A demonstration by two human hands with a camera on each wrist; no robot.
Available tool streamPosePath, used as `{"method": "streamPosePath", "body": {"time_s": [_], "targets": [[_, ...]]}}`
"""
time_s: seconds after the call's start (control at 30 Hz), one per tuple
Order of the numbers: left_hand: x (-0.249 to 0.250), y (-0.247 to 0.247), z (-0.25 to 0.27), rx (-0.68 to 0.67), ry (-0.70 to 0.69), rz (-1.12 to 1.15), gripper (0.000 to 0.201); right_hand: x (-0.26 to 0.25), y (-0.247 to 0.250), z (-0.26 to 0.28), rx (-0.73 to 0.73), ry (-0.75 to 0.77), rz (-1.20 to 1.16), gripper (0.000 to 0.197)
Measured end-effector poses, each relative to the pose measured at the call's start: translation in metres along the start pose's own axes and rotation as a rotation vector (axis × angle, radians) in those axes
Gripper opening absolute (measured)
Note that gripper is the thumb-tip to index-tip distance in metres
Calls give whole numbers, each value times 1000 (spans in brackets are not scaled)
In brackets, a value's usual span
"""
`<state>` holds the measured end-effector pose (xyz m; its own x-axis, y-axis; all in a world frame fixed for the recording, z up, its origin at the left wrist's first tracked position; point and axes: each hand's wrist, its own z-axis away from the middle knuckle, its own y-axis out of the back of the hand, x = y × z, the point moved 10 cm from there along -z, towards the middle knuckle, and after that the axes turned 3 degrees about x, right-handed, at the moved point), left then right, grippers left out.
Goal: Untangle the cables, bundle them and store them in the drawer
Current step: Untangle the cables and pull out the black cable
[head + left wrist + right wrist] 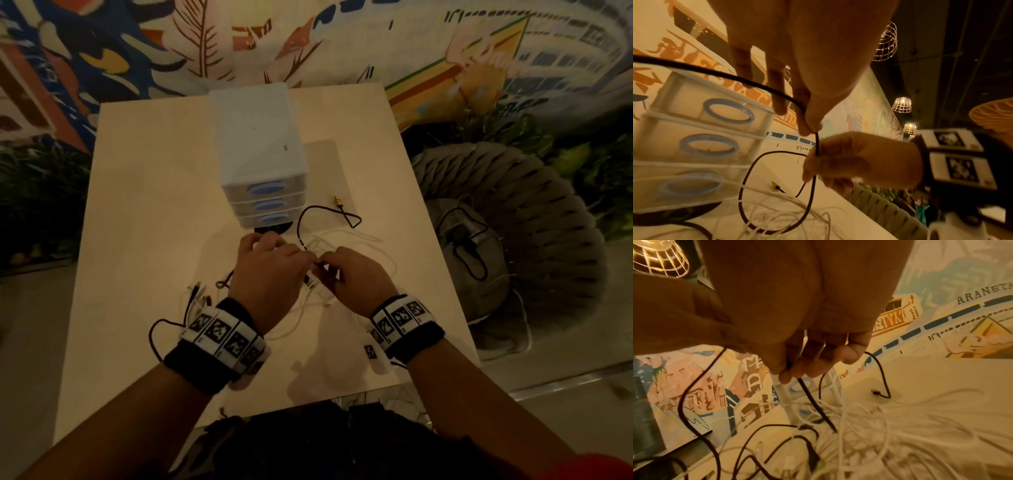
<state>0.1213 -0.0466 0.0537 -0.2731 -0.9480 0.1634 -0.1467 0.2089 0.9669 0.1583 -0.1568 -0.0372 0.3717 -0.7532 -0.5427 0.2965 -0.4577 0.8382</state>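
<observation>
A black cable (301,222) loops over the pale table (154,192) in front of a white three-drawer unit (263,192), its yellow-tipped plug (339,200) lying to the right. My left hand (274,253) pinches this black cable (816,142) between thumb and fingertips. Close beside it, my right hand (346,270) pinches the same black cable (807,394) a little lower. A tangle of white cables (869,426) lies under and around both hands, with more black cable (154,329) trailing off past my left wrist. All three drawers are closed.
A grey ribbed seat (507,240) with dark cords on it stands right of the table. A painted mural wall (308,41) rises behind. Loose plugs (200,291) lie left of my left hand.
</observation>
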Motion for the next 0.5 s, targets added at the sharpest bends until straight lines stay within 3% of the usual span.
{"method": "streamPosePath", "body": {"time_s": [0.13, 0.3, 0.4, 0.5], "targets": [[-7, 24, 2, 157, -12, 187, 15, 26, -22, 2, -107, -92, 10, 36], [-37, 49, 3, 277, 153, 430, 21, 50, -30, 0, -181, -201, -10, 33], [-52, 49, 6, 229, 246, 281, 21, 49, -13, -3, -126, -223, -97, 35], [-47, 53, 7, 172, 250, 89, 45, 35, 5, -6, -77, -175, -120, 35]]}}
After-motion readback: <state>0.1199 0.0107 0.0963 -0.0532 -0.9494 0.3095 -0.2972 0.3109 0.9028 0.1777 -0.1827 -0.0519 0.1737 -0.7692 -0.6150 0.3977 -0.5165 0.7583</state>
